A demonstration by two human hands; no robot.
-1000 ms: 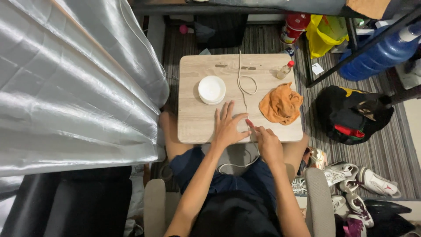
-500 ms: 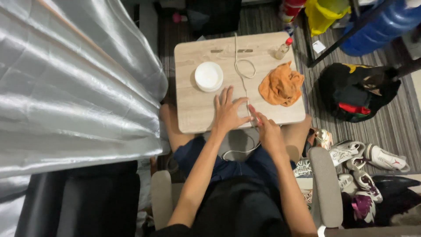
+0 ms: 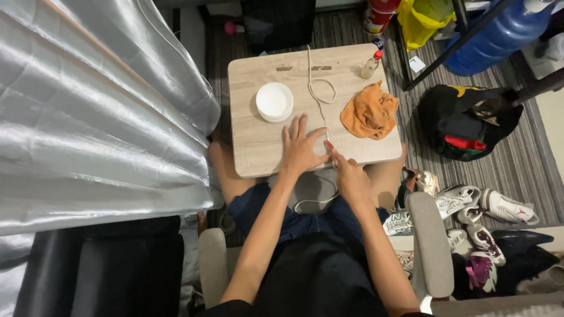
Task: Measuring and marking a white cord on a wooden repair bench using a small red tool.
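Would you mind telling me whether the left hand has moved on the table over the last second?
No. The left hand lies flat, just below the white bowl and left of the cord, as it did before; only the camera shifted.

Lived-in home room | small wooden table (image 3: 258, 152) over a seated person's lap | sneakers (image 3: 499, 205) and black bag (image 3: 464, 120) on striped carpet (image 3: 523, 164) | silver curtain (image 3: 88, 117) alongside
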